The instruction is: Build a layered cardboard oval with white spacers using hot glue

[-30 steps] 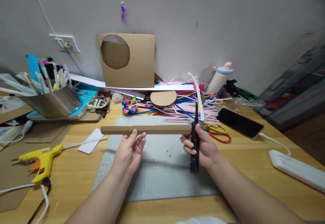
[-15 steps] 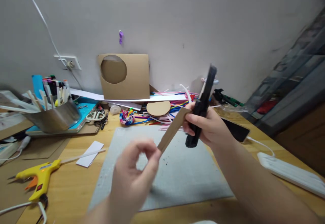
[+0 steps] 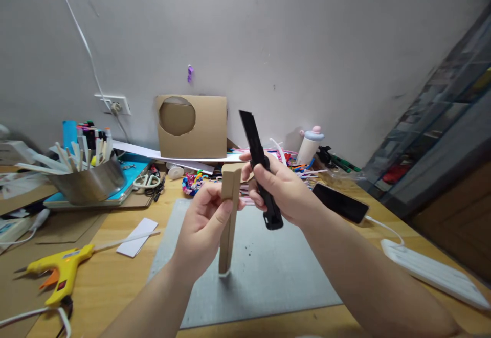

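A folded cardboard strip [image 3: 227,225] stands nearly upright over the grey cutting mat [image 3: 284,271], pinched between the thumb and fingers of my left hand [image 3: 205,225]. My right hand [image 3: 286,187] is wrapped round a black utility knife [image 3: 258,146], its dark blade pointing up and a little left. The right fingertips are close to the strip's top end; whether they touch it I cannot tell. Small dark crumbs lie on the mat beside the strip.
A yellow glue gun [image 3: 63,271] and folded white paper [image 3: 137,238] lie at left. Behind are a metal tin of sticks [image 3: 92,179], scissors [image 3: 147,180] and cardboard with a round hole [image 3: 210,128]. On the right are a phone [image 3: 340,202], power strip [image 3: 433,271] and bottle [image 3: 308,149].
The cardboard strip has swung from slanted to nearly upright. My right hand has moved left with the knife, whose blade now leans left. My left hand is higher on the strip.
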The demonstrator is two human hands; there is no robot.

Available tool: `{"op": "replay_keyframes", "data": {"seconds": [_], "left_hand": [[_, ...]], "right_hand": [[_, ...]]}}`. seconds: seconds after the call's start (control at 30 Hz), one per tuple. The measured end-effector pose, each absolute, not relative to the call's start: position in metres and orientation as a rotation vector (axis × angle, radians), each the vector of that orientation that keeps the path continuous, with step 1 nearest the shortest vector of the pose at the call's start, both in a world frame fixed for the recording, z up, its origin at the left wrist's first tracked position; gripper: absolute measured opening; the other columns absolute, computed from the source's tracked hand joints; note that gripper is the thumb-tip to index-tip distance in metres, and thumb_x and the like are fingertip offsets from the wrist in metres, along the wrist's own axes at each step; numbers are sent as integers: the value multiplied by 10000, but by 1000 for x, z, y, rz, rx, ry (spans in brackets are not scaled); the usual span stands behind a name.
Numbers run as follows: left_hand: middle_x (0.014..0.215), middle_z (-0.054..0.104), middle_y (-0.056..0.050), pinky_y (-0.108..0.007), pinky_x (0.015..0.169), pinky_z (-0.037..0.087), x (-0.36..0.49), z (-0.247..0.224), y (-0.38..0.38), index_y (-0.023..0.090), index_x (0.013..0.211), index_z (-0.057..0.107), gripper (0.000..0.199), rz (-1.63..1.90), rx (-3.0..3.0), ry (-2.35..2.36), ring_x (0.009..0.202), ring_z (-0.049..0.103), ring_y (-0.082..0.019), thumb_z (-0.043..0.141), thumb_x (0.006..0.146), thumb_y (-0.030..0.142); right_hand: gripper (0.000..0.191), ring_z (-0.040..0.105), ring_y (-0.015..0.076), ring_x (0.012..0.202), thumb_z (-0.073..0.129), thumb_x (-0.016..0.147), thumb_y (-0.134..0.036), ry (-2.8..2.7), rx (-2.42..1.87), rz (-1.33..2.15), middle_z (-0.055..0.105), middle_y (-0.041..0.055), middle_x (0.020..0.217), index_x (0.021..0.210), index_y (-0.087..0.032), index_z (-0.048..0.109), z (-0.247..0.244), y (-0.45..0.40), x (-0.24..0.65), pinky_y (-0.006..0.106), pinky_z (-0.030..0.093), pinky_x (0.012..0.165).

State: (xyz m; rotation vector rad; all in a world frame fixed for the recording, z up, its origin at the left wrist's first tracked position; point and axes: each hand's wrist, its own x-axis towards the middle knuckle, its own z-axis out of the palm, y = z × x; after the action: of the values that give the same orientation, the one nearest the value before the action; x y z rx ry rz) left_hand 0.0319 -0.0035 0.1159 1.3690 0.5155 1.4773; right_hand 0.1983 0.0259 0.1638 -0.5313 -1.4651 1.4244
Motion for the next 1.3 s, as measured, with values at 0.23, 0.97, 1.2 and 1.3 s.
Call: {"op": "replay_keyframes", "data": {"seconds": [0.23,0.97,1.2,1.3], "left_hand": [[886,611,7,-243,797,428,32,115,-13,234,889,608,26,1735,1440,797,853,559,-124,618,866,241],[932,548,0,-279,740,418,30,126,-24,269,987,547,163,1969,1642,989,842,524,-145,613,853,203],[848,567,-14,-325,757,396,8,177,-19,237,777,596,80,1681,2294,1304,843,533,-192,630,824,292],[668,544,13,-289,577,357,4,190,-15,231,704,620,137,1426,2453,1330,632,500,-149,615,825,292]], "right_hand": [[516,496,72,503,489,965,-290,-1709,-738,1328,538,-10,945,1412,-452,287,173,-22,216,193,445,406],[513,628,208,1027,456,965,-217,-2263,-949,798,687,33,982,1455,-335,365,192,-50,216,360,525,887],[415,537,308,1199,452,971,-375,-2343,-1171,672,567,98,1324,1379,-299,458,178,-53,213,443,527,866],[370,611,308,1088,387,986,-387,-2356,-1232,689,592,116,1285,1317,-274,508,175,-53,209,419,555,755]]}}
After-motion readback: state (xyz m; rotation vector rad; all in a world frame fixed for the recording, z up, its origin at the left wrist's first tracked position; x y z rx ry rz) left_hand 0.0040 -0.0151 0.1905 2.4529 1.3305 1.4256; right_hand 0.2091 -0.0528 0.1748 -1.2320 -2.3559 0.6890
